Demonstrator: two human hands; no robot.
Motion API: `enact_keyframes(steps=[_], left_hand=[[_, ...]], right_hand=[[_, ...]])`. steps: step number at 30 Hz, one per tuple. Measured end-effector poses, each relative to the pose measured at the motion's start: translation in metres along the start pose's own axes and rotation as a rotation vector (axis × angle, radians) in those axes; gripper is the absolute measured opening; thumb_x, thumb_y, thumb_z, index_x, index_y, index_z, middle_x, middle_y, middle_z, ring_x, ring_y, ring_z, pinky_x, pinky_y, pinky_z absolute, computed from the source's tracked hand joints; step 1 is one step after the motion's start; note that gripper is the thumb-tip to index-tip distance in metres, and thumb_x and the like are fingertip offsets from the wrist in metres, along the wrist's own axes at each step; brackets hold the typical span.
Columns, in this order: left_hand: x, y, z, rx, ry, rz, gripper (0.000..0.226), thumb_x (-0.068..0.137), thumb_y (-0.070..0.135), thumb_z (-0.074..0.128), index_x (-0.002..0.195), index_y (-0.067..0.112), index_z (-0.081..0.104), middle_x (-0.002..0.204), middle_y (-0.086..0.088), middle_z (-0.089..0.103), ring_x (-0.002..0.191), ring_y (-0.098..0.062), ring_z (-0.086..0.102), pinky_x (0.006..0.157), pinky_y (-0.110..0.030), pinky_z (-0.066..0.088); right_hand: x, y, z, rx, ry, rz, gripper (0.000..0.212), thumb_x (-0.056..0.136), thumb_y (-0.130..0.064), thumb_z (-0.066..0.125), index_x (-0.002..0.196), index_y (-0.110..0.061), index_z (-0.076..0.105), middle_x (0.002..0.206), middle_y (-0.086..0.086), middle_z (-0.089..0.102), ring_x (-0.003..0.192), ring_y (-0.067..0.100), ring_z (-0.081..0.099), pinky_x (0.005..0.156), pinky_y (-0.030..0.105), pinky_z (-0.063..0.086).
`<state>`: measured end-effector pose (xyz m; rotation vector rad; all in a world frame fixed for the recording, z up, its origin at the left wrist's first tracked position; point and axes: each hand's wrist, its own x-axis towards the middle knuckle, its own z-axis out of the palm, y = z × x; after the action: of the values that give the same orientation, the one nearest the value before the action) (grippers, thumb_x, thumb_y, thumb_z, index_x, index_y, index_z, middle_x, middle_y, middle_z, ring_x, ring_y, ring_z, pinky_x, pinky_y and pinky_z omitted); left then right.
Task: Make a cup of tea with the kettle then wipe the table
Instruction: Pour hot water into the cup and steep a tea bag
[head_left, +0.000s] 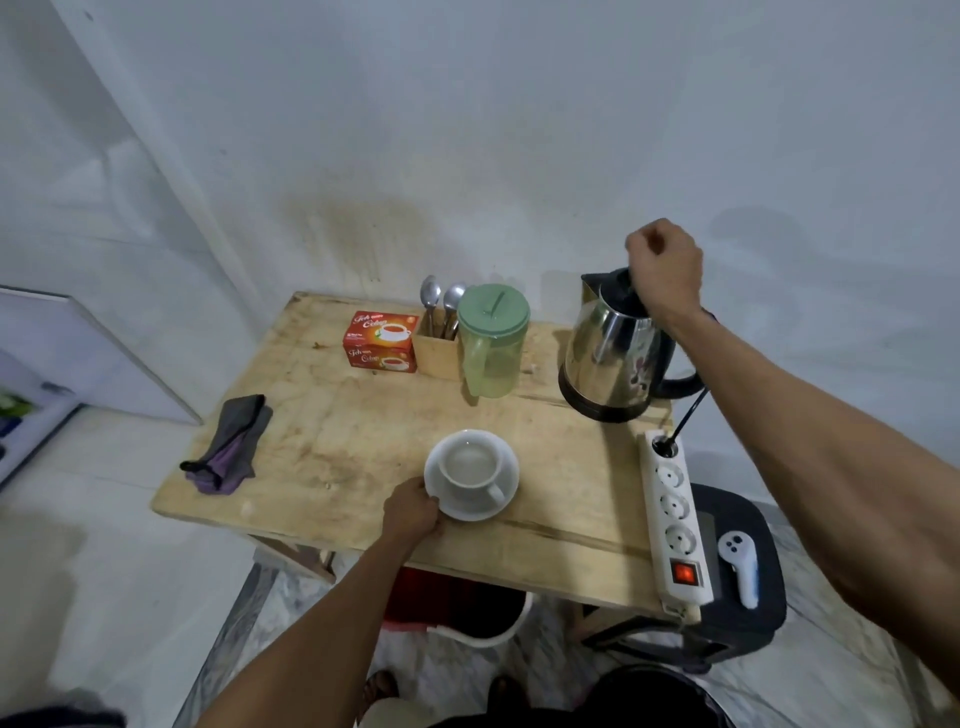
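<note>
— So, where is the kettle?

— Right of centre in the frame: a steel electric kettle (615, 353) on the wooden table (337, 426), its black lid raised. The right hand (665, 270) is above it, fingers curled into a loose fist by the lid; whether they grip it I cannot tell.

— And the cup?

— A white cup (470, 462) on a white saucer (441, 506), lower centre. The left hand (413, 512) pinches the saucer's near-left rim, fingers closed on it.

— What else?

— A red tea box (382, 343), a wooden holder with spoons (439, 299) and a green jug (491, 343) stand in a row at the back. A grey cloth (231, 441) lies at the left edge, and a white power strip (672, 514) runs along the right edge, switch lit red.
</note>
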<state>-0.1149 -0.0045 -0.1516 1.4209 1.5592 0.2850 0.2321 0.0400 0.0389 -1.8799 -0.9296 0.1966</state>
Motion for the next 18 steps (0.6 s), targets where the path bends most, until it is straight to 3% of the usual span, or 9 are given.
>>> enact_keyframes(steps=[4,6,8,10,14,18], left_hand=[[-0.006,0.011,-0.016,-0.095,-0.007,-0.034,0.038,0.068,0.026,0.048,0.096,0.008,0.068,0.075,-0.016,0.071,0.06,-0.033,0.069,0.074,-0.05,0.06],[-0.003,0.013,-0.026,-0.145,-0.009,-0.065,0.037,0.073,0.022,0.05,0.101,0.004,0.067,0.081,-0.02,0.07,0.055,-0.029,0.064,0.068,-0.048,0.061],[0.01,0.01,-0.039,-0.155,-0.02,-0.093,0.039,0.082,0.011,0.053,0.12,0.004,0.061,0.097,-0.025,0.069,0.057,-0.023,0.062,0.064,-0.04,0.061],[0.027,0.008,-0.054,-0.132,-0.043,-0.083,0.041,0.091,0.003,0.052,0.132,0.001,0.052,0.095,-0.025,0.068,0.062,-0.025,0.062,0.064,-0.039,0.058],[0.072,0.006,-0.101,-0.112,0.017,-0.04,0.033,0.094,0.01,0.056,0.126,0.003,0.057,0.081,-0.019,0.067,0.064,-0.026,0.062,0.066,-0.039,0.056],[0.13,0.009,-0.148,-0.009,0.055,0.053,0.031,0.094,0.02,0.058,0.123,0.01,0.061,0.1,-0.017,0.071,0.084,-0.031,0.068,0.078,-0.043,0.059]], right_hand=[[-0.018,-0.035,0.049,0.009,-0.108,-0.147,0.02,0.084,-0.029,0.056,0.09,-0.012,0.066,0.088,0.001,0.067,0.083,0.019,0.062,0.077,0.036,0.052],[-0.029,-0.051,0.078,0.002,-0.186,-0.204,0.012,0.084,-0.025,0.058,0.085,-0.015,0.064,0.085,0.0,0.065,0.08,0.017,0.06,0.076,0.034,0.051],[-0.041,-0.066,0.109,-0.023,-0.287,-0.254,0.009,0.084,-0.022,0.058,0.084,-0.015,0.063,0.087,0.001,0.065,0.081,0.017,0.06,0.076,0.035,0.052],[-0.051,-0.078,0.137,-0.086,-0.364,-0.319,0.011,0.082,-0.023,0.057,0.083,-0.015,0.064,0.087,0.001,0.064,0.081,0.017,0.059,0.073,0.036,0.052],[-0.062,-0.098,0.198,-0.237,-0.538,-0.4,0.009,0.084,-0.016,0.057,0.086,-0.013,0.065,0.087,0.001,0.061,0.082,0.022,0.059,0.069,0.032,0.048],[-0.067,-0.102,0.255,-0.389,-0.665,-0.454,0.013,0.091,-0.016,0.054,0.095,-0.01,0.065,0.1,0.009,0.065,0.091,0.025,0.06,0.077,0.036,0.05]])
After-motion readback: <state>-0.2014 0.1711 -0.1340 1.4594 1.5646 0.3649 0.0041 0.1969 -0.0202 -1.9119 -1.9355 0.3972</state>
